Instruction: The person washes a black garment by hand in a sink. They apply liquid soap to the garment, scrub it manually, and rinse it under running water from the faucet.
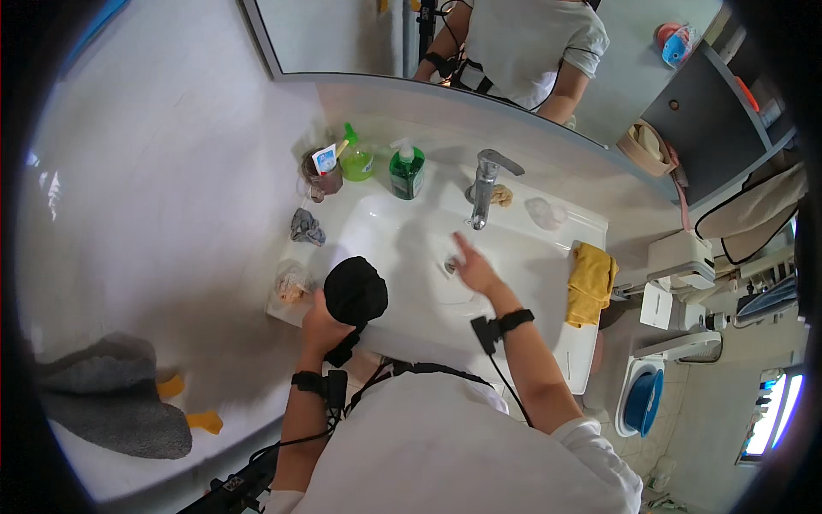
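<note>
My left hand (323,326) is closed around a black fabric item (356,292) with a rounded top and a narrower part hanging below. Its exact kind cannot be told. I hold it above the near left edge of the white washbasin (411,334). My right hand (476,266), slightly blurred, is over the basin near the drain (451,265), its fingers apart and holding nothing. Just beyond that hand stands the chrome faucet (485,186), its handle pointing right. No water stream shows under the spout.
Behind the basin stand a green pump bottle (407,172), a yellow-green bottle (357,160) and a cup (324,180) with toothpaste. Left lie a grey cloth (307,227) and a bagged item (294,284); right, a folded yellow cloth (591,284). A mirror (340,38) hangs above.
</note>
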